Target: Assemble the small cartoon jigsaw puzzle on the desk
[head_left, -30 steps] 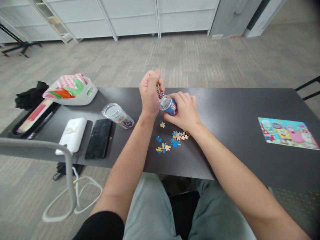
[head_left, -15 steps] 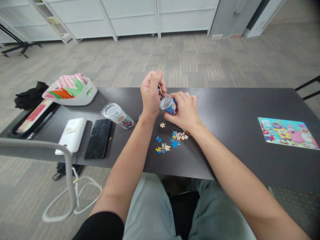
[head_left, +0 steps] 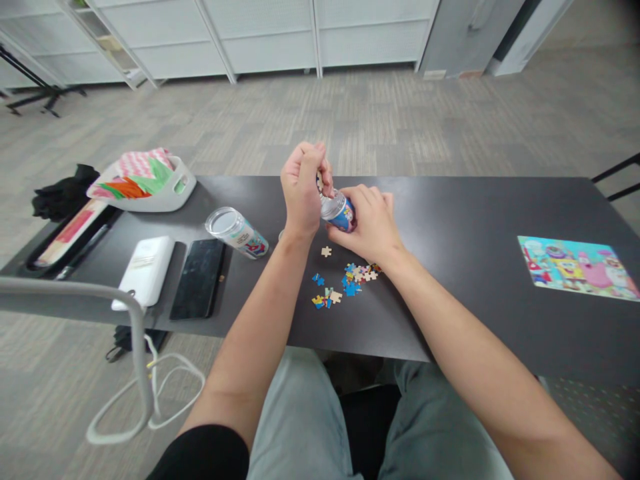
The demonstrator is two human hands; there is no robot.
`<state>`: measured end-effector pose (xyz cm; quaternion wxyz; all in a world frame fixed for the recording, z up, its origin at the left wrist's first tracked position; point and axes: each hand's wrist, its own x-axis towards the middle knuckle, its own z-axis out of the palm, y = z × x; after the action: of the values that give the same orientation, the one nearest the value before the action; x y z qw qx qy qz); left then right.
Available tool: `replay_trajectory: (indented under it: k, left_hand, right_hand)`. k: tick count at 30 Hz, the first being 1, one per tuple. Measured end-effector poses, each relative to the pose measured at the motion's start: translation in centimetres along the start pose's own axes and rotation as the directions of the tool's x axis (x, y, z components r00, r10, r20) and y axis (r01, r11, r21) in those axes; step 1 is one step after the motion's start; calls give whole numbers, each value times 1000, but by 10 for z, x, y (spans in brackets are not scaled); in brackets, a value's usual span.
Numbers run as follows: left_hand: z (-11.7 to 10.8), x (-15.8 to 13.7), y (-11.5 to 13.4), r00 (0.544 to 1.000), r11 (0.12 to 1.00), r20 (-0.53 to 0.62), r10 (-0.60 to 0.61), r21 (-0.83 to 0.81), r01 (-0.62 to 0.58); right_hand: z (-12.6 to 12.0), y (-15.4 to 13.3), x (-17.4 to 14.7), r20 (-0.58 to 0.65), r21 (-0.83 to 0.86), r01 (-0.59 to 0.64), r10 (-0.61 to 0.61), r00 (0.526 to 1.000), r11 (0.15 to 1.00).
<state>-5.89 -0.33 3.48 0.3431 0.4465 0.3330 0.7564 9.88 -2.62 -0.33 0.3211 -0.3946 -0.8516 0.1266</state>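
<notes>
Over the middle of a dark table (head_left: 465,220), head view: two bare hands at work close together. Left hand (head_left: 303,179) — clenched, fingers curled round a clump of puzzle pieces (head_left: 320,181), a few showing at the thumb side. It is held at the open mouth of a blue printed can (head_left: 342,213); whether fingers touch the rim, I cannot tell. Right hand (head_left: 371,221) grasps that can round its side, clear rim tilted toward the left hand.

Between the forearms, loose pieces (head_left: 356,275) lie on the tabletop, blue, yellow and plain-backed, part of the heap close by the right wrist. Nearer the person, a smaller cluster (head_left: 327,298); just below the can, a lone plain piece (head_left: 326,251).

Left of the left forearm: a clear-topped cylinder (head_left: 237,233), leaning in the view, then a black phone (head_left: 197,279) and a white device (head_left: 145,272). Farther back, a white basket (head_left: 177,181) with coloured cloth. Well apart at right — a bright cartoon picture sheet (head_left: 577,268), lying flat.
</notes>
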Motion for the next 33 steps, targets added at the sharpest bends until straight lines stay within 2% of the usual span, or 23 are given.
replay_trajectory:
  k: [3,8,18,22,24,26,27,29,31,33]
  left_hand:
    - [1,-1,-1,1000,999,7,21,-29,-21]
    - [4,-7,-1,998,1000,-55,13,-22,-14]
    - [5,-7,5,999,1000,-34,-1,-5,1]
    - [6,-8,10,999,993,-9,45,-105,-46]
    - [0,-2,12,996,991,-55,74,-107,-80]
    - [-14,10,9,981,994,-160,107,-13,-111]
    - [-24,16,6,967,989,-220,132,98,-112]
    - [-47,27,-3,956,939,-248,157,337,-66]
    - [-67,31,-12,980,810,-145,138,586,-28]
    - [-81,26,-18,1000,562,14,26,827,-26]
  right_hand:
    - [0,0,0,-4,8,-1,1,1000,1000]
    - [-2,0,1,7,1,-14,14,1000,1000]
    - [-2,-1,0,16,4,-20,20,1000,1000]
    - [-2,-1,1,-8,29,-25,26,1000,999]
    - [-3,2,3,-35,46,-47,49,998,998]
    - [-3,9,5,-74,59,-94,98,992,994]
    - [-4,13,6,-98,67,-121,128,987,990]
    - [-3,23,8,-149,84,-169,180,972,982]
    - [-2,31,9,-182,102,-185,201,963,978]
    - [-1,36,9,-192,108,-186,204,960,977]
